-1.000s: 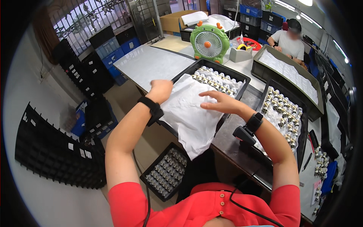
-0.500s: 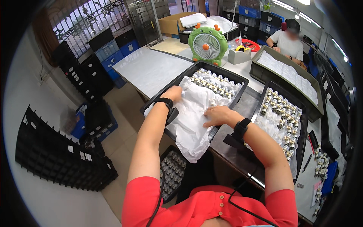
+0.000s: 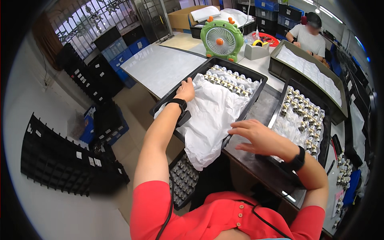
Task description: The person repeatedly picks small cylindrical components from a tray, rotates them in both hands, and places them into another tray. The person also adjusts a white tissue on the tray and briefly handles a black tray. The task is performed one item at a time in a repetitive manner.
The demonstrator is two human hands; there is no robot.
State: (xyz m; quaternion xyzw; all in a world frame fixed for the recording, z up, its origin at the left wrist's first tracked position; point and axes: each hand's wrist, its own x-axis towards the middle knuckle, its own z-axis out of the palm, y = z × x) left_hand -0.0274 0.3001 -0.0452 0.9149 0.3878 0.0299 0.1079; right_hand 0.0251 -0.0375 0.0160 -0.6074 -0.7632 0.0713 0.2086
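Observation:
My left hand (image 3: 185, 90) is at the left side of a black tray (image 3: 259, 89), its fingers closed on the edge of a crumpled white paper sheet (image 3: 214, 114). The sheet covers the tray's near part and hangs over its front edge. Rows of small clear-domed parts (image 3: 230, 82) with brass-coloured bodies show at the tray's far end. My right hand (image 3: 256, 136) is off the paper, fingers apart and holding nothing, beside the tray's near right corner. To its right, a second black tray (image 3: 326, 110) holds similar parts (image 3: 306, 108) on a crumpled whitish lining.
A green fan (image 3: 222, 40) stands behind the tray, near a tape dispenser (image 3: 257, 50). An olive bin (image 3: 344, 107) with a white lining is at the right; beyond it sits a person (image 3: 310, 38). A filled tray (image 3: 184, 180) lies low beneath the table edge.
My right hand has lifted off the paper and moved right, its fingers spreading. The left hand has shifted slightly up along the paper's left edge.

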